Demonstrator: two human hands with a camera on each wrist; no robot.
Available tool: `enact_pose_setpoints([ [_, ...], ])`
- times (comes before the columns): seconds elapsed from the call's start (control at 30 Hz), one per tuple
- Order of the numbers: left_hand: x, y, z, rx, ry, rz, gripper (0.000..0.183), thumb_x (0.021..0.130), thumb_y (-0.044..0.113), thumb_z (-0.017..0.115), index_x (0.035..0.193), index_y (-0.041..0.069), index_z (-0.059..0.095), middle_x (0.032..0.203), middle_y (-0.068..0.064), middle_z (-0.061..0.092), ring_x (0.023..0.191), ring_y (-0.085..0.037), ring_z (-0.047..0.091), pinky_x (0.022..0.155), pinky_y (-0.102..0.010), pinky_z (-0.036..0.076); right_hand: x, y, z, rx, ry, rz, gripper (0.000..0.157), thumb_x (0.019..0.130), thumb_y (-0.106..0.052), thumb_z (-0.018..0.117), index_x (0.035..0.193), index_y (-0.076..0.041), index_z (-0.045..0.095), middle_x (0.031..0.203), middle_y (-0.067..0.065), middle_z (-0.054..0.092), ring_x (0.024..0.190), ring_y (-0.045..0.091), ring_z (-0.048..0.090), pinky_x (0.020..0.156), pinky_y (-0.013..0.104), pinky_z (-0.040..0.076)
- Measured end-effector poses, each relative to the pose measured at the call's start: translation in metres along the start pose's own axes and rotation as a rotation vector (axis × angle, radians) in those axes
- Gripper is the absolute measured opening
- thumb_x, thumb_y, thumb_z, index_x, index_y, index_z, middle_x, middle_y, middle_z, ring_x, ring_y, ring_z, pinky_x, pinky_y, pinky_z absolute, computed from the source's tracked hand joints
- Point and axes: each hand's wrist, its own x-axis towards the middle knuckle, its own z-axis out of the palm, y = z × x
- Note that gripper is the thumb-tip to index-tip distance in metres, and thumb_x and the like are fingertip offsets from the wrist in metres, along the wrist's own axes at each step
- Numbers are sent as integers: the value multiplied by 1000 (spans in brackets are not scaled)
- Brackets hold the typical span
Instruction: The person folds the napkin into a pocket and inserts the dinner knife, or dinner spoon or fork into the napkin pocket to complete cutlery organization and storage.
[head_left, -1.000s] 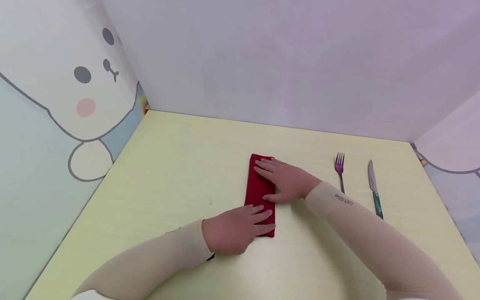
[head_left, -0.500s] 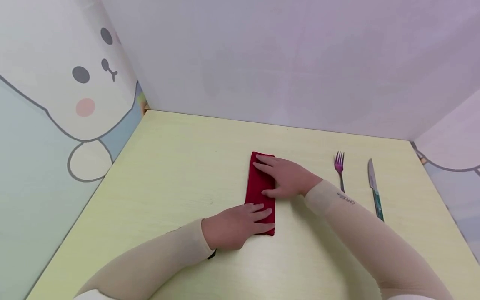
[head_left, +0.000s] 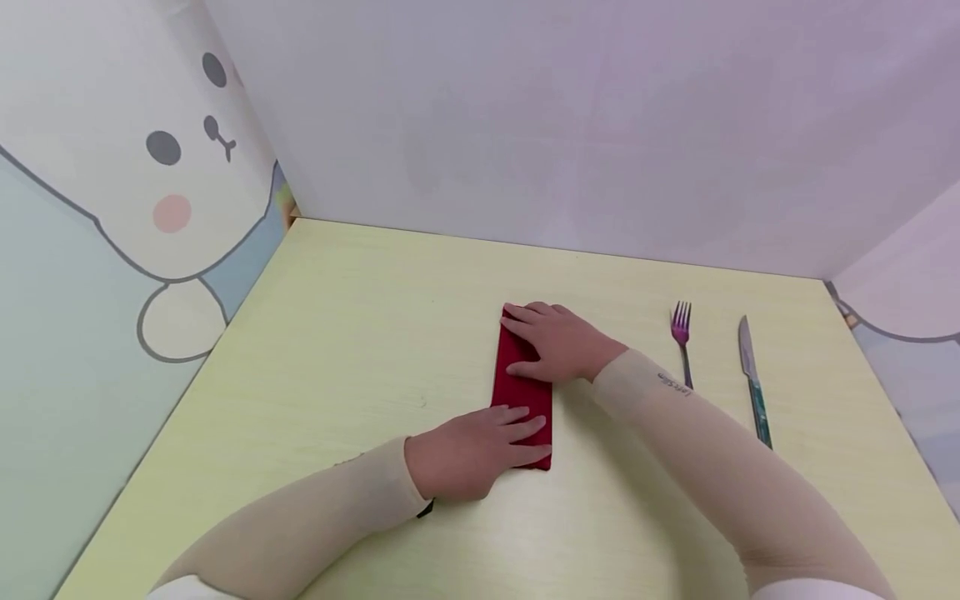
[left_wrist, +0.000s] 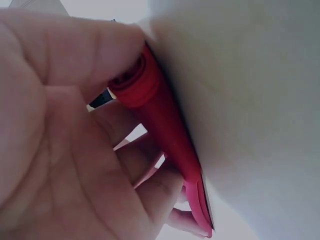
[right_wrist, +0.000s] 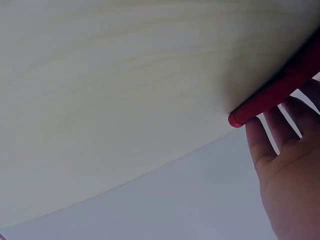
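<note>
A red cloth [head_left: 513,390], folded into a long narrow strip, lies on the pale table [head_left: 360,333] and points away from me. My left hand [head_left: 467,454] rests on its near end with fingers stretched across the top. In the left wrist view the rolled-looking edge of the cloth [left_wrist: 162,122] shows layers at its end, with the thumb [left_wrist: 95,50] against it. Over the far end my right hand [head_left: 566,343] lies with spread, extended fingers. The right wrist view shows those fingertips touching the cloth [right_wrist: 270,97] along its side.
To the right of the cloth lies a fork [head_left: 681,333] with purplish tines, its handle end hidden behind the right sleeve. Farther right is a knife [head_left: 753,379] with a green handle. A pale wall [head_left: 525,125] stands at the table's back edge.
My right hand has slid a little away from me and left along the cloth, toward its far end. The left hand stays in place on the near end.
</note>
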Motion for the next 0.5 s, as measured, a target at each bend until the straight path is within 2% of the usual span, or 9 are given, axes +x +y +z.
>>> enact_pose_setpoints([
  [0.23,2,1,-2,15,-14,14,61,99,28,66,156,29,47,161,1,41,148,-22,38,120,-30,26,-20,2,-9,130,8,108,82,97,-58,63,162,-16,35,167,6,30,151,31,29,120,47,31],
  [0.37,2,2,-3,20,-24,8,62,99,33,67,157,30,46,162,1,39,149,-22,37,121,-29,26,-46,1,-18,241,51,215,88,96,-65,59,164,-17,31,167,6,29,151,33,29,118,52,32],
  [0.5,0,1,-3,2,-28,-6,62,99,35,67,157,30,45,163,1,38,149,-22,35,120,-29,26,-75,1,-25,371,102,307,92,95,-73,51,164,-17,30,168,8,27,153,35,25,118,58,28],
])
